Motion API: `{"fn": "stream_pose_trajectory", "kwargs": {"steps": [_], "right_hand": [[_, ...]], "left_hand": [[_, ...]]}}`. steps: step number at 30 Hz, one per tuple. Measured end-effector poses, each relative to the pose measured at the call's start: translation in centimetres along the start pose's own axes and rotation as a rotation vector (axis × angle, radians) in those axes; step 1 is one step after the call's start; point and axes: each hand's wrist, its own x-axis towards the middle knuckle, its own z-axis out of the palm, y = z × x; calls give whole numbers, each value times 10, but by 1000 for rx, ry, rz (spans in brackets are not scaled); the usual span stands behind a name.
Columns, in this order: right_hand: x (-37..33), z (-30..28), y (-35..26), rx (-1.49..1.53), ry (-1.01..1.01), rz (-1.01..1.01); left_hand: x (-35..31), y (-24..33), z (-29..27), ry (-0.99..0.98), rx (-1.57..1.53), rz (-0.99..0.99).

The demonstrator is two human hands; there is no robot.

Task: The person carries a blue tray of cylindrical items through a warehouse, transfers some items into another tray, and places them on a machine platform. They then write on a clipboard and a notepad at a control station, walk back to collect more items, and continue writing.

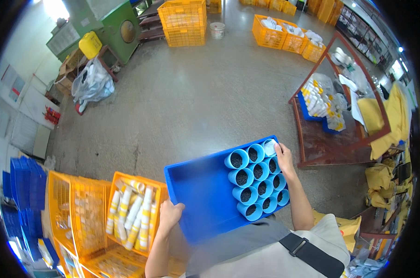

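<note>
Between my two hands I carry a shallow blue tray [198, 194], held level in front of my body. My left hand [171, 214] is closed round its left rim, thumb over the edge. At the far right corner my right hand [284, 157] grips the rim beside a light blue cup with a white paper piece [269, 147] in it. Several light blue cups [242, 178] stand in rows on the tray's right side, most filled with small black pellets. The left part of the tray holds no cups.
Orange crates, one with white and yellow tubes [133, 213], stand at my left, near stacked blue bins [27, 183]. A brown-framed table [330, 143] with blue boxes is on the right. Ahead are stacked orange crates [184, 23], a white bucket [217, 30] and a green machine [119, 32].
</note>
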Motion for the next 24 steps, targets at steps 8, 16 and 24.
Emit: {"fn": "stream_pose_trajectory", "kwargs": {"steps": [8, 16, 24], "right_hand": [[339, 200, -139, 114, -44, -111], [622, 390, -300, 21, -77, -209], [844, 454, -357, 220, 68, 108]], "left_hand": [[340, 134, -123, 103, -88, -25], [630, 234, -245, 174, -132, -79], [939, 399, -310, 11, -2, 44]]}}
